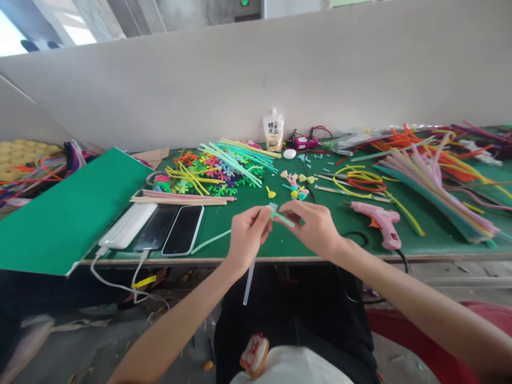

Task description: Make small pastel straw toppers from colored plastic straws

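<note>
Above the table's front edge, my left hand [248,237] is closed around a translucent whitish stick [248,284], which looks like a hot-glue stick. Its lower end hangs below the hand and its top shows past the thumb. A light green pipe cleaner [285,219] crosses the stick near that top and seems looped around it. One long tail [210,241] of the same colour lies to the left of the hand. With fingers pinched, my right hand [314,226] grips the short end side of the pipe cleaner; the exact fingertip contact is partly hidden.
A pink glue gun [380,221] lies at the right, its cord over the edge. Phones [183,230] and a white power bank [128,226] sit left. Behind are colourful snowflake pieces [228,186], small pipe-cleaner pieces [296,186], a drink pouch [273,132] and pipe-cleaner bundles [436,186].
</note>
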### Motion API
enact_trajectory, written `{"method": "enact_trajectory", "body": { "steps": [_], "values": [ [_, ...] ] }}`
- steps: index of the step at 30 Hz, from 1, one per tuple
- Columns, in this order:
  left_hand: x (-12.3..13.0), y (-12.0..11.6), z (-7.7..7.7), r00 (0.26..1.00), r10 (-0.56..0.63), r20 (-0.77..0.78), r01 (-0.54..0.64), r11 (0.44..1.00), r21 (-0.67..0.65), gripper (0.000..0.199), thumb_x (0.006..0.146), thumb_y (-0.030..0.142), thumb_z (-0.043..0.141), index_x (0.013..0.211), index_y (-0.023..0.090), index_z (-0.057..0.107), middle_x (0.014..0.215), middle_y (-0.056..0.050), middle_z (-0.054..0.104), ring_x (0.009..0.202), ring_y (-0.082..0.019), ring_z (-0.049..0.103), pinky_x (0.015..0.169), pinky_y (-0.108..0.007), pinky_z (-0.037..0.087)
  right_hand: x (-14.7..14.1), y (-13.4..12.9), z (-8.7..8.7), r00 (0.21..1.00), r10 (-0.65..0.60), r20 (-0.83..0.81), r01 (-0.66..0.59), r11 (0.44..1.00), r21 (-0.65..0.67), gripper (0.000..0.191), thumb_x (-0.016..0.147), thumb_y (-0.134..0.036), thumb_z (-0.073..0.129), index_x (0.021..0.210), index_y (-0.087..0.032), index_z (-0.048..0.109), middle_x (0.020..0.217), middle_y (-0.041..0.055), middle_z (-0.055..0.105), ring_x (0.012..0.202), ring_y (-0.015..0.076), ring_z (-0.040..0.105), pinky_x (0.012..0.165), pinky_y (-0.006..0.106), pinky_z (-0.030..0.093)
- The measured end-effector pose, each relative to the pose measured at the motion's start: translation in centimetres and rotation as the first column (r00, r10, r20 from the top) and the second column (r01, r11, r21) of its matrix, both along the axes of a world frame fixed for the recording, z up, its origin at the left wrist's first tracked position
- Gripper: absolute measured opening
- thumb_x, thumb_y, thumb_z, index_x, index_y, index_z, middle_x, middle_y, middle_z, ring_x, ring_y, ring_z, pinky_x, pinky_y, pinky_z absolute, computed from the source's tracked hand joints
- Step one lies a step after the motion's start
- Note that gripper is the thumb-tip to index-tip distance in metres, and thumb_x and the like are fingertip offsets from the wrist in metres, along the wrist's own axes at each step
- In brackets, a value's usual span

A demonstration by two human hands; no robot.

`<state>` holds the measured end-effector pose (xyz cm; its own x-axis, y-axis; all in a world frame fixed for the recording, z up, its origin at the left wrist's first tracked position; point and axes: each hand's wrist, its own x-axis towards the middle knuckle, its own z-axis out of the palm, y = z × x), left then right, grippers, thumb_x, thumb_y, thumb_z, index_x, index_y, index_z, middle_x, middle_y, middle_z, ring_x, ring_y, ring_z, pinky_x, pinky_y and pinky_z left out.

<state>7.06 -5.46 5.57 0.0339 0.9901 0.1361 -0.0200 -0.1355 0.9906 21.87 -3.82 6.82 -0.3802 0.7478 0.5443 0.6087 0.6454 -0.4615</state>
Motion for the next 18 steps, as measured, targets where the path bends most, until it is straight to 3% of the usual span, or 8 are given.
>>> {"method": "enact_trajectory", "body": {
  "steps": [1, 3, 6, 9, 11, 13, 15, 18],
  "values": [
    [0.0, -0.4, 0.3, 0.999, 0.011, -0.038, -0.010, 0.999, 0.040, 0.038, 0.083, 0.042, 0.048, 0.056, 0.015, 0.048, 0.047, 0.004, 0.041, 0.036, -0.003, 0.033, 0.037, -0.020, 0.023, -0.2, -0.5, 0.0, 0.992, -0.030, -0.123, 0.014, 0.992, -0.127, 0.028, 0.083, -0.042, 0.051, 0.071, -0.017, 0.058, 0.060, 0.0007, 0.056, 0.054, 0.0101, 0.046, 0.055, 0.023, 0.036],
    [-0.1, -1.0, 0.7, 0.994, 0.044, -0.102, -0.033, 0.994, 0.100, 0.037, 0.084, 0.041, 0.047, 0.058, 0.015, 0.049, 0.048, 0.004, 0.042, 0.037, -0.003, 0.034, 0.038, -0.020, 0.025, -0.6, -1.3, 0.2, 0.939, -0.046, -0.341, -0.090, 0.924, -0.372, 0.029, 0.076, -0.045, 0.059, 0.067, -0.017, 0.058, 0.059, -0.0001, 0.056, 0.053, 0.0101, 0.048, 0.054, 0.023, 0.038],
    [0.1, -1.8, 1.1, 0.987, 0.078, -0.141, -0.056, 0.986, 0.159, 0.034, 0.085, 0.039, 0.046, 0.064, 0.014, 0.055, 0.050, 0.004, 0.045, 0.037, -0.003, 0.036, 0.038, -0.019, 0.027, -0.9, -2.0, 0.3, 0.763, -0.056, -0.644, -0.406, 0.733, -0.545, 0.025, 0.068, -0.039, 0.069, 0.067, -0.016, 0.059, 0.061, -0.0006, 0.058, 0.055, 0.0104, 0.053, 0.056, 0.024, 0.043],
    [0.1, -2.3, 1.1, 0.978, 0.109, -0.178, -0.069, 0.974, 0.217, 0.031, 0.086, 0.037, 0.045, 0.071, 0.014, 0.060, 0.050, 0.004, 0.046, 0.039, -0.004, 0.037, 0.040, -0.019, 0.030, -0.8, -2.2, 0.2, 0.567, -0.168, -0.807, -0.652, 0.507, -0.564, 0.022, 0.067, -0.034, 0.070, 0.070, -0.015, 0.060, 0.065, 0.0001, 0.061, 0.057, 0.0103, 0.057, 0.060, 0.025, 0.047],
    [0.0, -2.5, 1.1, 0.960, 0.149, -0.238, -0.080, 0.957, 0.278, 0.030, 0.086, 0.036, 0.045, 0.075, 0.015, 0.063, 0.048, 0.004, 0.046, 0.040, -0.005, 0.039, 0.042, -0.019, 0.033, -0.7, -2.4, 0.2, 0.499, -0.248, -0.830, -0.758, 0.339, -0.557, 0.022, 0.071, -0.035, 0.068, 0.071, -0.014, 0.060, 0.063, -0.0001, 0.061, 0.055, 0.0091, 0.057, 0.058, 0.023, 0.048],
    [-0.2, -2.6, 1.1, 0.933, 0.195, -0.301, -0.081, 0.932, 0.352, 0.029, 0.087, 0.034, 0.045, 0.079, 0.015, 0.064, 0.050, 0.003, 0.051, 0.043, -0.006, 0.043, 0.045, -0.019, 0.036, -0.5, -2.6, 0.2, 0.448, -0.314, -0.837, -0.829, 0.206, -0.520, 0.022, 0.073, -0.034, 0.067, 0.069, -0.013, 0.059, 0.060, -0.0011, 0.059, 0.053, 0.0071, 0.056, 0.056, 0.020, 0.048],
    [-0.4, -2.7, 1.1, 0.907, 0.230, -0.353, -0.066, 0.905, 0.419, 0.026, 0.087, 0.031, 0.045, 0.082, 0.015, 0.065, 0.057, 0.001, 0.058, 0.048, -0.007, 0.049, 0.049, -0.018, 0.039, -0.5, -2.8, 0.3, 0.399, -0.379, -0.835, -0.871, 0.126, -0.474, 0.020, 0.072, -0.029, 0.069, 0.069, -0.013, 0.058, 0.058, -0.0027, 0.057, 0.051, 0.0050, 0.055, 0.054, 0.016, 0.047],
    [-0.6, -2.5, 0.9, 0.884, 0.274, -0.380, -0.035, 0.847, 0.530, 0.023, 0.087, 0.027, 0.045, 0.085, 0.015, 0.065, 0.062, 0.000, 0.064, 0.052, -0.008, 0.054, 0.051, -0.017, 0.042, -0.7, -3.0, 0.4, 0.357, -0.441, -0.823, -0.900, 0.073, -0.430, 0.018, 0.069, -0.023, 0.071, 0.071, -0.013, 0.057, 0.054, -0.0047, 0.055, 0.048, 0.0029, 0.052, 0.052, 0.013, 0.044]
  ]
}}
